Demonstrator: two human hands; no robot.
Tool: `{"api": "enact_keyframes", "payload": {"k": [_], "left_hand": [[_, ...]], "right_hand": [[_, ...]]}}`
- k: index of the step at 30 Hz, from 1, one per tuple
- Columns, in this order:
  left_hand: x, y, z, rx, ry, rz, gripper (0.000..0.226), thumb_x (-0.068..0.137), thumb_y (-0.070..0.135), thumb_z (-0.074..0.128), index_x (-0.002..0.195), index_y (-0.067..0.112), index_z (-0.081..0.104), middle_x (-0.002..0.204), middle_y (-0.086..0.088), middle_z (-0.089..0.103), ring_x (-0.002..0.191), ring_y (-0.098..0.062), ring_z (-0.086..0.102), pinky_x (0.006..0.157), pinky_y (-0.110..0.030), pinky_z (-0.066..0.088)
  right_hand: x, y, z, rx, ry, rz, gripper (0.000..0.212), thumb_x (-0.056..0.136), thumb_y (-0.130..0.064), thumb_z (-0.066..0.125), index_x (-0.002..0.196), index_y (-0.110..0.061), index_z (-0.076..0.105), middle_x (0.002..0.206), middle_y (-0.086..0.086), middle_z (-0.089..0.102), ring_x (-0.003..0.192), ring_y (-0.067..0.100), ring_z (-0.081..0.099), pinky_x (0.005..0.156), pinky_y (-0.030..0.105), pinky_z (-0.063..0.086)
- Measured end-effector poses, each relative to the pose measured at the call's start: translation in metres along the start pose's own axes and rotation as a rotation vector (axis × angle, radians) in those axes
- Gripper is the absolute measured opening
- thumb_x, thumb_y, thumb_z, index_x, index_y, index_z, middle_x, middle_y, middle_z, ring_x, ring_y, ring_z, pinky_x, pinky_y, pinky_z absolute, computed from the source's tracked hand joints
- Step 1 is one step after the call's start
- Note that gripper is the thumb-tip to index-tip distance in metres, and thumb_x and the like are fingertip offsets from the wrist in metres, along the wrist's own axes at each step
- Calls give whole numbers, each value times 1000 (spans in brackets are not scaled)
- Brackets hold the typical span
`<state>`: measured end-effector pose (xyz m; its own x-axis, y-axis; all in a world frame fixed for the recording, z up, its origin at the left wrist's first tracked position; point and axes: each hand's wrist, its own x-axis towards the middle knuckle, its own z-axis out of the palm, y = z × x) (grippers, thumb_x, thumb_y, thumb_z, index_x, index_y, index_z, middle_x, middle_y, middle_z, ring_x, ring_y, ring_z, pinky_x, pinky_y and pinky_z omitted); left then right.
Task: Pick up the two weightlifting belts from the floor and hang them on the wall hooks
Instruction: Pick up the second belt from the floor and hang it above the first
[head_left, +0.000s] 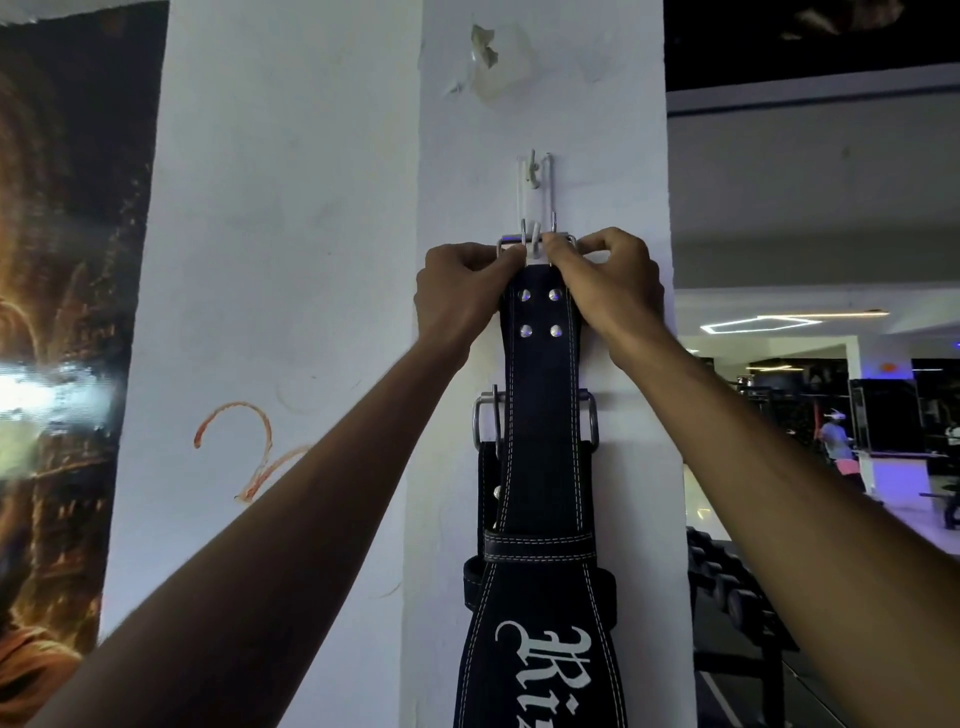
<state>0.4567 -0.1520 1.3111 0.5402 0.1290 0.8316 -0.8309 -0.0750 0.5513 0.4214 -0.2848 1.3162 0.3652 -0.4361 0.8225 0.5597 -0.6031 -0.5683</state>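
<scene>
A black weightlifting belt (540, 447) with white stitching and white lettering hangs down the white pillar (457, 156). My left hand (460, 299) and my right hand (608, 288) both pinch its metal buckle (535, 241) at the top, right under a white wall hook (532, 171) with wire loops. Behind this belt a second black belt (488, 483) hangs lower, its steel buckle (485, 421) showing on both sides. The hook that carries the second belt is hidden.
A large dark poster (67, 312) covers the wall at the left. Orange scribbles (249, 447) mark the white wall. To the right of the pillar are a dumbbell rack (737, 597) and a gym hall with a person (836, 441) far off.
</scene>
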Motion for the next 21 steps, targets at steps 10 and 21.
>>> {"api": "enact_keyframes", "payload": {"k": [10,21], "left_hand": [[-6,4,7,80,78,-40,26,73,47,64,76,23,73,74,8,74,83,-20,73,86,-46,61],[-2,7,4,-103,-16,-201,23,57,41,72,60,19,66,73,-5,74,89,-34,77,90,-54,61]], "right_hand": [[-1,-10,2,-58,43,54,41,70,-53,66,64,-13,63,55,-3,53,59,24,54,53,26,38],[-27,5,-4,45,-6,-27,45,81,-49,64,122,-30,64,105,-5,73,103,19,66,94,39,52]]}}
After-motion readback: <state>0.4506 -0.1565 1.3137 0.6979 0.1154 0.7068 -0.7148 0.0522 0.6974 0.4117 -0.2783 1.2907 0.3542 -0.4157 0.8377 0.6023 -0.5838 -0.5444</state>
